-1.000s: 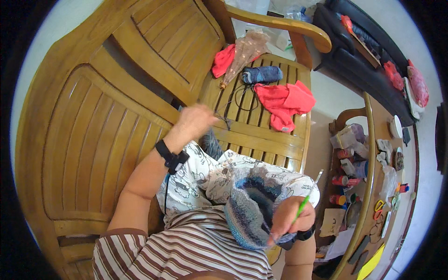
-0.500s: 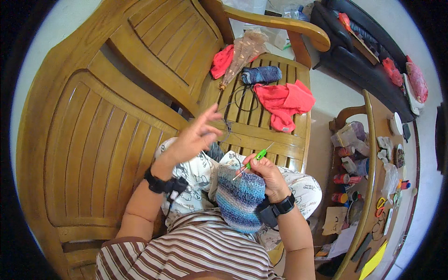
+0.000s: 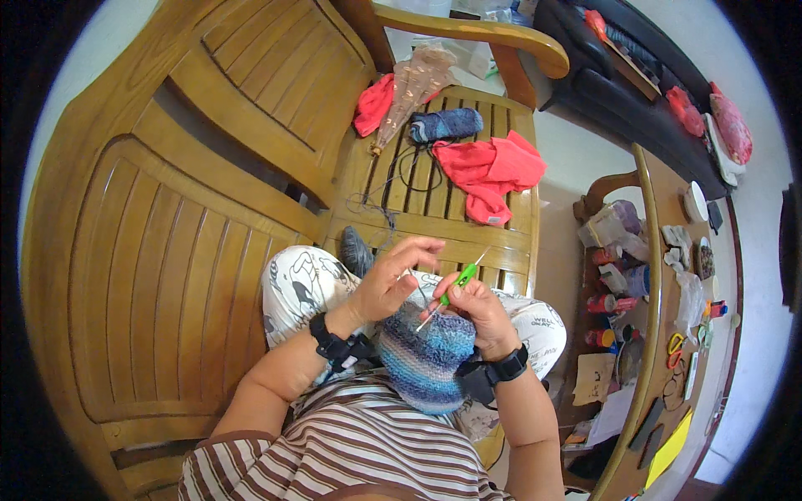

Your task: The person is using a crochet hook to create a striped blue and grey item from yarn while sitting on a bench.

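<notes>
A crochet hook [image 3: 459,286] with a green handle is gripped between the thumb and fingers of my right hand [image 3: 483,313]. Its lower metal end meets the top of a knitted piece [image 3: 424,359] striped in blue, grey and purple, which hangs over my lap against the same hand. My left hand [image 3: 391,280] is just left of the hook, its fingers stretched forward and the thumb below them. A dark strand of yarn [image 3: 418,286] runs from between those fingers down to the hook; how it is wound on them is hard to see.
On the wooden bench [image 3: 493,238] lie a blue yarn skein [image 3: 446,125], a red cloth [image 3: 493,171], loose dark yarn [image 3: 387,217] and a folded brown umbrella [image 3: 409,96]. A cluttered table [image 3: 643,217] stands at right, with scissors [image 3: 674,351] on it.
My left hand has come down and right, closer to the hook, after being raised with fingers spread. My right hand keeps the hook on the piece. The whole view has shifted slightly.
</notes>
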A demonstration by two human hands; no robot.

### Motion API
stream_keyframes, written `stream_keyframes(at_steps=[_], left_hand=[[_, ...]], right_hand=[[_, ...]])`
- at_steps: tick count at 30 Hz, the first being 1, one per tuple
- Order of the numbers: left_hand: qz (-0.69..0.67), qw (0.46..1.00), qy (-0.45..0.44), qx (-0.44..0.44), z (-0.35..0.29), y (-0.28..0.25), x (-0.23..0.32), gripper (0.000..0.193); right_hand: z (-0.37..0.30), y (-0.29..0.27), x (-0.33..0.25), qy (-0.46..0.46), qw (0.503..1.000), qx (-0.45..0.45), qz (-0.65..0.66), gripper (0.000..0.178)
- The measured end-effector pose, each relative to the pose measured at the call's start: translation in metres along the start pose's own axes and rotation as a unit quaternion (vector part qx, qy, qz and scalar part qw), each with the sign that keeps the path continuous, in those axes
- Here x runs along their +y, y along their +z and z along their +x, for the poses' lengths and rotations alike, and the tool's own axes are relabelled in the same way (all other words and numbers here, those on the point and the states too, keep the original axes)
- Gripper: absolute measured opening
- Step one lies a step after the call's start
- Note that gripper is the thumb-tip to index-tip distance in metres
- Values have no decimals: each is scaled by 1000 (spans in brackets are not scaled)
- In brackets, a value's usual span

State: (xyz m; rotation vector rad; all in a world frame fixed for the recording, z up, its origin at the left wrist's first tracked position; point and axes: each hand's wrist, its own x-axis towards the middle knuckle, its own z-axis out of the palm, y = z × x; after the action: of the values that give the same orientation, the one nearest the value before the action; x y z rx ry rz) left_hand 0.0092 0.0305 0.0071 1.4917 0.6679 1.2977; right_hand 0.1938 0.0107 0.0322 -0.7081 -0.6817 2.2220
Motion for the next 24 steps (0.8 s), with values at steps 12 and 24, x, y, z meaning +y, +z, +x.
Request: stream_keyframes(at_steps=[12,24], left_hand=[[-367,908,-174,-99,-20,10,7,71],[213,956,-182,-88,-25,7,62,99]], right_hand=[[-2,-11,4,-74,996,28,44,24],[4,-10,12,-110,985,77,-111,22]])
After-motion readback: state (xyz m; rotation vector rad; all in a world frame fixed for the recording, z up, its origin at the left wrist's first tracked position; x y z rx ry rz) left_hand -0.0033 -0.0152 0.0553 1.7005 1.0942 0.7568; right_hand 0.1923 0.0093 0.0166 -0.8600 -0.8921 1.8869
